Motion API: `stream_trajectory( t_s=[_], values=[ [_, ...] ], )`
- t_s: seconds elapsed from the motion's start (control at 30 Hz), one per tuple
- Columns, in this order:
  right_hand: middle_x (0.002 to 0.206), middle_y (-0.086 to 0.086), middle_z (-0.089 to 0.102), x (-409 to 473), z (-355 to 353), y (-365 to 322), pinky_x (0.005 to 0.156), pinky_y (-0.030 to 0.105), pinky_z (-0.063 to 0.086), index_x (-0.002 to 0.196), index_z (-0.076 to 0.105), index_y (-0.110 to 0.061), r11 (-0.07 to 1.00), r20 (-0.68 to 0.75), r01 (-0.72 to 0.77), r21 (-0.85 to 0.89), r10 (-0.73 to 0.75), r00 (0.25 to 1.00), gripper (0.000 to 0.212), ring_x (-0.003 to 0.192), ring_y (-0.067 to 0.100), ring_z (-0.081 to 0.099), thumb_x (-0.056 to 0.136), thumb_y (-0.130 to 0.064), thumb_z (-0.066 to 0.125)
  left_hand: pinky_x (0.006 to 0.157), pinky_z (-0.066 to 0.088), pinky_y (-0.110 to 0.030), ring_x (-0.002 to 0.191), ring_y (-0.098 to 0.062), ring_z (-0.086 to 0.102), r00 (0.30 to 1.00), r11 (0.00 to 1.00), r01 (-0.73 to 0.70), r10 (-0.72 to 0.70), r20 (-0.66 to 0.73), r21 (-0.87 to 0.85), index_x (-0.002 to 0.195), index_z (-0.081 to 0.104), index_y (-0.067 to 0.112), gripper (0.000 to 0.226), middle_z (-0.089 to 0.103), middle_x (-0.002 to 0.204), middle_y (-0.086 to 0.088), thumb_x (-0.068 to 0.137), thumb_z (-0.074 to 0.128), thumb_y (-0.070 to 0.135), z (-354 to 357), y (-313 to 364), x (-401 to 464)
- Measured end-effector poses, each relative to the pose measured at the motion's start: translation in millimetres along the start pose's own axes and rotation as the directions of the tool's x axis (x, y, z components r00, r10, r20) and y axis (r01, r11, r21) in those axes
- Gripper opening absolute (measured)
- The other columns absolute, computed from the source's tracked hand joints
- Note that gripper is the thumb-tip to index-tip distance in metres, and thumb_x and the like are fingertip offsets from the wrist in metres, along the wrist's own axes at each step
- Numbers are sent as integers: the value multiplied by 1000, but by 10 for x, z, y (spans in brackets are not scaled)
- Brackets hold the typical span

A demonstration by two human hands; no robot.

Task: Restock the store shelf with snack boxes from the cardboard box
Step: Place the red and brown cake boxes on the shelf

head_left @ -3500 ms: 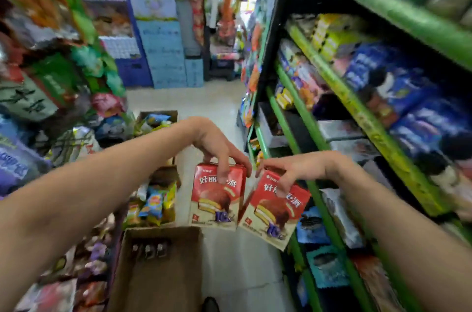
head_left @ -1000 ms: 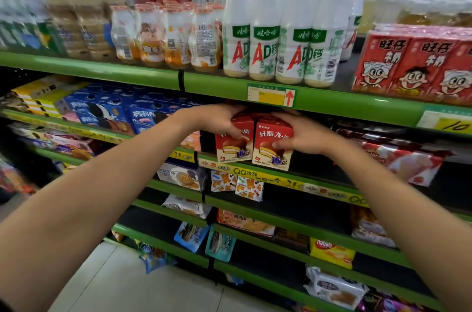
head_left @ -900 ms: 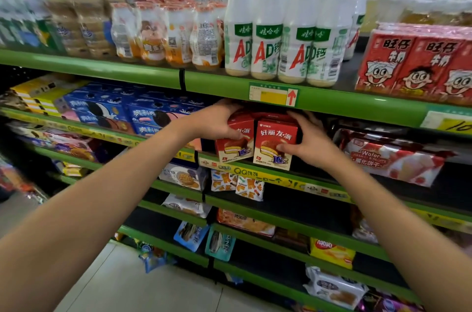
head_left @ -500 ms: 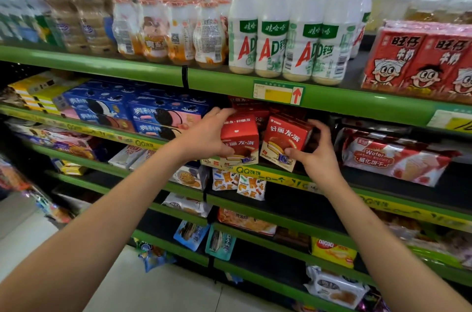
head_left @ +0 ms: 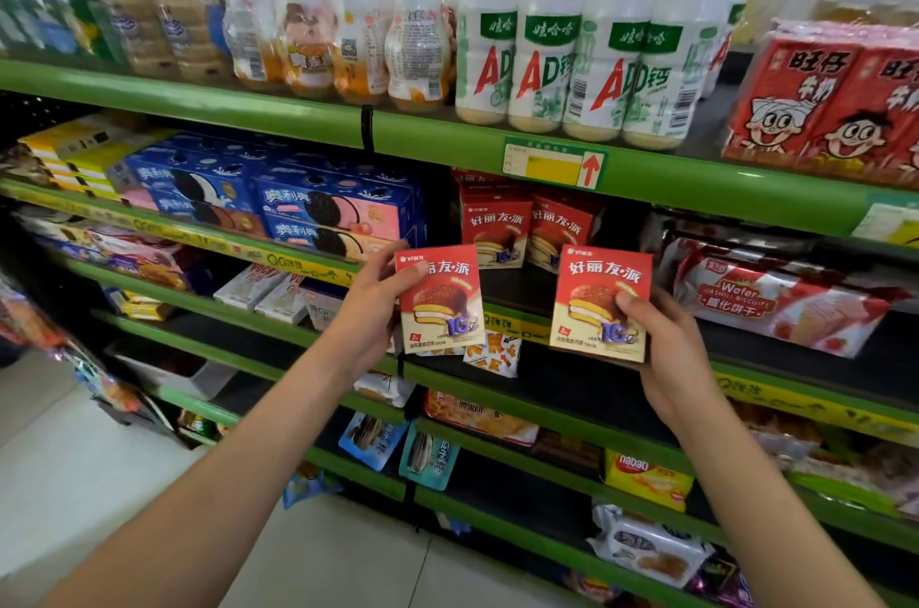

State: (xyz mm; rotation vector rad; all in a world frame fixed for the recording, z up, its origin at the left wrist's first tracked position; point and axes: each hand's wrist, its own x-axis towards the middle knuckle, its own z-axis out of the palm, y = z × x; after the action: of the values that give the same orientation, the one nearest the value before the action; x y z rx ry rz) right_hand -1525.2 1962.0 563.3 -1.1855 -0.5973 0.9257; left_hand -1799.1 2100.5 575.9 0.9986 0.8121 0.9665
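A person holds two red snack boxes upright in front of a green store shelf point(head_left: 497, 150). The left hand point(head_left: 370, 304) grips the left box point(head_left: 440, 299) by its left edge, thumb over the top corner. The right hand point(head_left: 666, 349) clasps the right box point(head_left: 599, 304) at its lower right corner. Two matching boxes point(head_left: 527, 229) stand on the shelf just behind, beside blue cookie boxes point(head_left: 278, 202).

White AD bottles point(head_left: 572, 60) stand on the tier above the hands. Blue cookie boxes point(head_left: 318, 209) lie left of the left hand. A wafer pack point(head_left: 776, 304) lies right of the right hand.
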Motion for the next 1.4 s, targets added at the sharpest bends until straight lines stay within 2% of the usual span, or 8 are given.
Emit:
stream_trajectory(
  t_s=[0.13,0.27,0.43,0.77,0.9,1.1,1.27,1.4],
  values=[
    [108,4,75,-26,32,19,69,31,59,140,49,-19,1000,7,-13,-17,13,1000,71,93,24,74,75,-24,75,68,59,-35,97,-26,72,999,999,37,-37,5,-13,130,50,30,53,62,127,-12,84,74,22,108,-10,-8],
    [112,5,74,-30,28,1,78,38,56,141,49,-19,999,2,-16,-35,16,1000,62,95,25,74,84,-21,72,69,58,-34,101,-27,70,999,999,35,-36,18,15,139,46,25,60,62,126,-13,85,73,21,169,-6,-4],
    [113,6,73,-54,54,-21,81,39,56,140,50,-19,998,7,-29,-58,29,1000,57,97,25,73,86,-19,71,81,59,-41,109,-28,66,999,997,34,-36,33,71,132,48,30,51,58,131,-11,87,72,24,211,-6,4],
    [113,6,73,-68,63,-40,75,37,57,142,47,-19,998,2,-49,-44,49,999,79,96,26,73,69,-26,78,88,58,-44,110,-29,66,998,996,41,-45,53,75,131,49,28,49,58,131,-12,87,71,21,257,-9,25],
    [112,6,74,-55,54,-31,75,37,57,143,46,-19,998,7,-48,-45,48,999,74,96,26,73,76,-22,77,83,58,-40,109,-27,67,997,996,38,-43,69,75,132,48,28,52,58,131,-11,87,72,22,267,14,35],
    [111,5,74,-44,58,-31,74,36,57,143,46,-18,998,9,-51,-44,51,999,69,95,25,74,80,-19,75,84,59,-41,109,-27,67,996,996,44,-49,70,78,128,49,31,51,59,131,-11,84,74,24,260,21,38],
    [108,4,75,-61,59,-37,71,32,57,142,47,-17,998,19,-48,-52,49,999,79,94,24,74,69,-28,77,76,58,-36,108,-27,67,996,996,44,-50,68,76,127,49,30,50,60,130,-11,83,73,24,261,12,36],
    [109,5,75,-59,44,-22,74,35,56,141,47,-18,997,24,-47,-55,48,999,79,95,25,74,69,-29,76,75,58,-36,107,-28,67,996,996,53,-58,65,69,133,48,26,54,62,128,-12,85,73,23,265,3,48]
  ],
)
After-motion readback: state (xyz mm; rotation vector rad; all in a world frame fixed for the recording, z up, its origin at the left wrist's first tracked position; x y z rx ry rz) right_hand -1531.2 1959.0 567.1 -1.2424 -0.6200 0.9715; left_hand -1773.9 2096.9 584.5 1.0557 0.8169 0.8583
